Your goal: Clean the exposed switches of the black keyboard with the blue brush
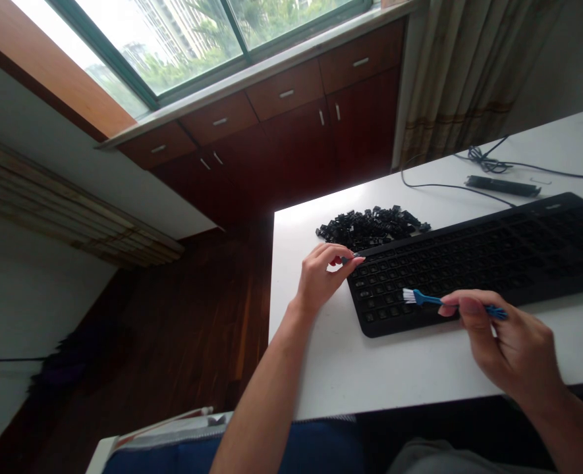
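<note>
A black keyboard frame [489,260] with its keycaps taken off lies across the white table [400,368]. My left hand [321,276] rests at the keyboard's top left corner, fingertips pinching that edge. My right hand [508,342] holds a small blue brush [449,303] by its handle. The brush's white bristles touch the keyboard near its lower left rows. A heap of loose black keycaps [370,226] lies on the table just behind the keyboard's left end.
A black cable [489,164] and a narrow black bar [502,186] lie at the table's far right. Dark wooden drawers [281,99] stand under the window beyond. The table's left edge drops to a wooden floor [182,316].
</note>
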Tool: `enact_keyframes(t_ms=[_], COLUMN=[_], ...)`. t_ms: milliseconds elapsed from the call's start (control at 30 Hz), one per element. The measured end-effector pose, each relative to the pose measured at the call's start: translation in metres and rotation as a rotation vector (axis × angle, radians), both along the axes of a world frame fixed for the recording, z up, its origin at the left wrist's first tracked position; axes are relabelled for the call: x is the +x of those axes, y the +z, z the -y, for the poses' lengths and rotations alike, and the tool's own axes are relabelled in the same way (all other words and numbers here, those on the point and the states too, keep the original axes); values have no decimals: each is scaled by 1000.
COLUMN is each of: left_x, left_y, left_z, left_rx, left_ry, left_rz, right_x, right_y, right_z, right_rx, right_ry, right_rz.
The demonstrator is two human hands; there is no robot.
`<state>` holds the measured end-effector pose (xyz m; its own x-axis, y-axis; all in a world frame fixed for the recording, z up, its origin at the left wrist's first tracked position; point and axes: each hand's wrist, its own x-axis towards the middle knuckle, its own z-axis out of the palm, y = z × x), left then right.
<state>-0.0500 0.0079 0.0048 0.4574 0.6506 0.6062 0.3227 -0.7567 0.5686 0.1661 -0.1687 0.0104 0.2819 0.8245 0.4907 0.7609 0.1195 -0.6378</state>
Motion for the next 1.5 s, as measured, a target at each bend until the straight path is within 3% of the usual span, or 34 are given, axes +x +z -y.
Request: enact_keyframes(t_ms=[233,500,1100,1500], left_x=[0,0,-3,-3], left_y=[0,2,-4,-6], left_z=[0,2,-4,-3], left_rx=[-13,-19,-66,-131], left_ry=[-35,-29,72,86], left_rz=[5,7,14,1], right_x=[1,1,11,8], right_y=[-3,-3,-3,0], right_z=[1,2,-3,-4], right_rx=[-50,-41,90,105], right_ry=[-207,-195,408,370], right_rz=[-75,-66,38,59])
